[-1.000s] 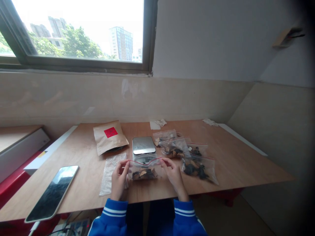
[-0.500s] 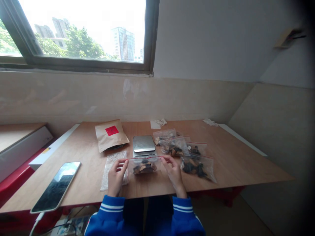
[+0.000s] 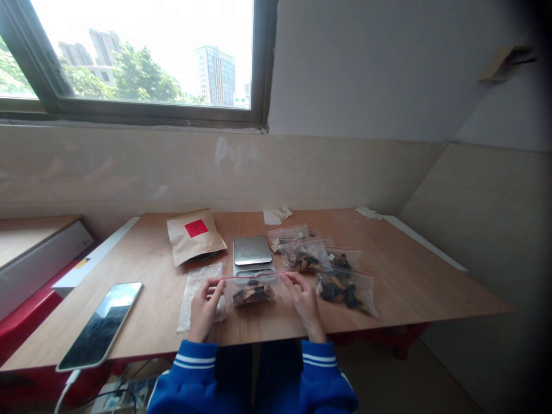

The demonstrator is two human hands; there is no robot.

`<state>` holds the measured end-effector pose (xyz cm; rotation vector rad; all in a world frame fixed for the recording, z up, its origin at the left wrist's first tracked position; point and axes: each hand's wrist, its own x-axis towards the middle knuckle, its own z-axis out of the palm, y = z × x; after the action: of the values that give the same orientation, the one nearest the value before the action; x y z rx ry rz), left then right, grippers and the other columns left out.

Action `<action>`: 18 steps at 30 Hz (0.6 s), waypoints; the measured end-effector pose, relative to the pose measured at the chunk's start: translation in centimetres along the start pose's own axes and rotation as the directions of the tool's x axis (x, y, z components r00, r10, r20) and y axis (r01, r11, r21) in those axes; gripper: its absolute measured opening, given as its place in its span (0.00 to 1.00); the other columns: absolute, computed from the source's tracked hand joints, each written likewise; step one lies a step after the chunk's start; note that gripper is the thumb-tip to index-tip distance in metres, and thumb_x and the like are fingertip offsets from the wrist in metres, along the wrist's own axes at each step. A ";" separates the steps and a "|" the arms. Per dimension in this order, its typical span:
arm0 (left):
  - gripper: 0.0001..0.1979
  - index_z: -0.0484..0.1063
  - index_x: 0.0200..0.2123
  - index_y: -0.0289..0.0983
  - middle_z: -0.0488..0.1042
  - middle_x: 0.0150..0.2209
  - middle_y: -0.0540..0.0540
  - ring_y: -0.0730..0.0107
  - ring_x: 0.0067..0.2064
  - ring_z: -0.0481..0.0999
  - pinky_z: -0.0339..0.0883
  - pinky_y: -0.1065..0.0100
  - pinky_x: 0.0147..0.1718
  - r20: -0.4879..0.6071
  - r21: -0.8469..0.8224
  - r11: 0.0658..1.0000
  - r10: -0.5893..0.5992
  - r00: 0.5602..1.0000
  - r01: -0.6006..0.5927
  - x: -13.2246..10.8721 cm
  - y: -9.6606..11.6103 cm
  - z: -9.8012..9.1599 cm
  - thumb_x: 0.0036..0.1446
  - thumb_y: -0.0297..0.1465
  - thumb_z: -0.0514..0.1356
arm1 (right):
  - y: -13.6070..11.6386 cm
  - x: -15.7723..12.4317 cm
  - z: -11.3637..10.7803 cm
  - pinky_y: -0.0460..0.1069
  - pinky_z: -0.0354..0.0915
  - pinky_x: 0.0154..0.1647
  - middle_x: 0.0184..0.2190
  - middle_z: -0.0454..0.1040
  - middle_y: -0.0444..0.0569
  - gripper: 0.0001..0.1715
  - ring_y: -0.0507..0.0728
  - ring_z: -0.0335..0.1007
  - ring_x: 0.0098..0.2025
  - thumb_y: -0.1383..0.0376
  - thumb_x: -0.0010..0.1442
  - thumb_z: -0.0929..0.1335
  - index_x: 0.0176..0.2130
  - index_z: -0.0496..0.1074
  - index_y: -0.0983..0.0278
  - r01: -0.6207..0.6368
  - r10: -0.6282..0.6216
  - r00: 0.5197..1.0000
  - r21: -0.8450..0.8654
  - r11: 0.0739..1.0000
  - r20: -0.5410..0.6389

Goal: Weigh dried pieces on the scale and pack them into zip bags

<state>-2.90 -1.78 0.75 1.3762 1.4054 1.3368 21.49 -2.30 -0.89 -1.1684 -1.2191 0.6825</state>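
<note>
Clear zip-top plastic bag [image 3: 252, 292] with red seal line, pinched at its upper corners between left hand [image 3: 204, 310] and right hand [image 3: 304, 305]. Dark and tan dried pieces [image 3: 253, 294] inside, too blurred to identify. Beyond the right hand, similar filled bags [image 3: 345, 293]; beyond both hands, a steel kitchen scale [image 3: 252, 251], its base partly hidden by the held bag.

Left hand [image 3: 204, 307] and right hand [image 3: 305, 305] pinch a zip bag [image 3: 252, 292]; scale [image 3: 252, 250] behind.

**Glossy plastic, matt paper, smooth wood**

The zip bag [image 3: 252, 296] is clear, glossy plastic. At twelve o'clock, the scale [image 3: 250, 250] has a smooth metal top; at ten, a matt kraft-paper pouch [image 3: 190, 241]; at eight, a glossy phone screen [image 3: 99, 325]. The table [image 3: 409, 287] is smooth wood.
</note>
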 end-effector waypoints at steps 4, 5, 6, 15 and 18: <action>0.20 0.71 0.39 0.36 0.76 0.37 0.44 0.66 0.35 0.75 0.68 0.67 0.35 0.014 -0.061 0.998 0.027 1.000 -0.026 0.0 0.0 0.2 0.51 0.45 0.60 | 0.0 0.2 0.3 0.56 0.66 0.47 0.44 0.77 0.52 0.19 0.62 0.71 0.45 0.53 0.58 0.66 0.42 0.77 0.61 0.006 -0.007 0.999 0.043 0.999 0.042; 0.20 0.71 0.40 0.36 0.75 0.38 0.45 0.66 0.36 0.75 0.68 0.67 0.35 0.019 -0.063 0.997 0.036 0.999 -0.035 0.0 0.0 0.2 0.51 0.45 0.60 | 0.1 0.2 0.4 0.56 0.66 0.47 0.45 0.76 0.52 0.19 0.62 0.71 0.46 0.53 0.58 0.66 0.42 0.77 0.61 0.006 -0.008 0.999 0.049 0.999 0.045; 0.19 0.71 0.41 0.36 0.75 0.38 0.45 0.66 0.36 0.75 0.68 0.67 0.35 0.029 -0.057 0.998 0.040 0.999 -0.038 -0.1 0.1 0.3 0.51 0.44 0.60 | 0.1 0.2 0.4 0.55 0.66 0.47 0.46 0.76 0.52 0.19 0.62 0.71 0.47 0.53 0.58 0.66 0.43 0.77 0.61 0.005 -0.007 0.999 0.049 0.999 0.044; 0.16 0.72 0.34 0.37 0.75 0.38 0.45 0.66 0.37 0.74 0.67 0.68 0.35 0.041 0.011 0.999 0.048 0.998 -0.048 -0.4 0.9 0.6 0.51 0.44 0.61 | 0.4 0.2 0.4 0.50 0.65 0.39 0.36 0.77 0.50 0.15 0.57 0.71 0.37 0.55 0.57 0.68 0.37 0.77 0.63 0.057 -0.058 0.998 -0.042 0.997 -0.037; 0.16 0.73 0.34 0.38 0.75 0.38 0.46 0.66 0.37 0.74 0.66 0.68 0.35 0.025 0.012 0.999 0.047 0.999 -0.047 -0.4 0.9 0.6 0.50 0.44 0.61 | 0.3 0.3 0.4 0.50 0.64 0.37 0.34 0.76 0.50 0.14 0.56 0.70 0.36 0.56 0.57 0.68 0.35 0.76 0.63 0.098 -0.103 0.992 -0.073 0.992 -0.068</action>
<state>-2.09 -2.23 1.50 1.4376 1.3750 1.3382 21.20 -1.81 -1.06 -1.1709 -1.2411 0.5222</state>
